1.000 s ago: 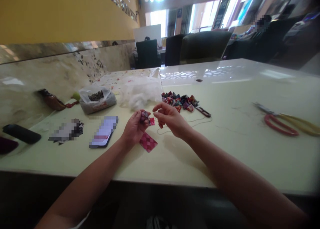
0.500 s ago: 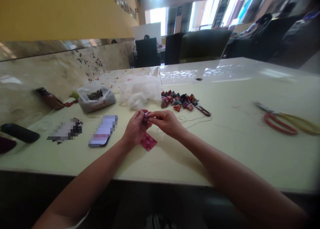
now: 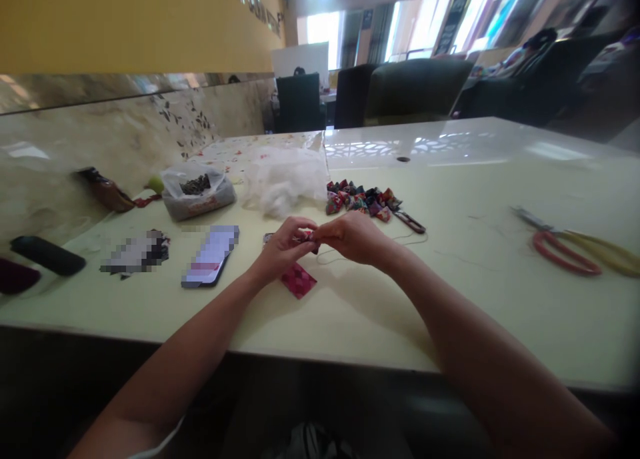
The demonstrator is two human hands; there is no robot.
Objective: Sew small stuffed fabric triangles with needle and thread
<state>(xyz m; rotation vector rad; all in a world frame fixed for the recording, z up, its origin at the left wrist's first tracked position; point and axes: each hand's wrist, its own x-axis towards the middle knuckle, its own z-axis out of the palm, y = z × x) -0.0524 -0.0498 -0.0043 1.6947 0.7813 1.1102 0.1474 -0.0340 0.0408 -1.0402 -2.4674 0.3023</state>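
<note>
A small dark red patterned piece of fabric (image 3: 311, 239) is held up between my two hands, over the table. My left hand (image 3: 284, 245) is closed on it, thumb and fingers pinching its left side. My right hand (image 3: 354, 239) pinches at its right edge; whether a needle is between those fingertips is too small to see. Grey thread (image 3: 345, 257) trails on the table to the right of the hands. Below my left hand lies a flat pink-red patterned cloth square (image 3: 299, 281). Another patterned scrap (image 3: 268, 237) shows partly behind my left hand.
Beyond the hands sit several small stuffed fabric pieces (image 3: 363, 199), thread snips (image 3: 411, 222) and a bag of white stuffing (image 3: 280, 185). Leftward are a bag of dark dried bits (image 3: 197, 202), a phone (image 3: 210, 255) and a black cylinder (image 3: 47, 255). Large scissors (image 3: 565, 251) lie right.
My hands have shifted slightly right with the fabric piece. My right hand has turned so its back faces up more, and my left fingers now arch over the piece.
</note>
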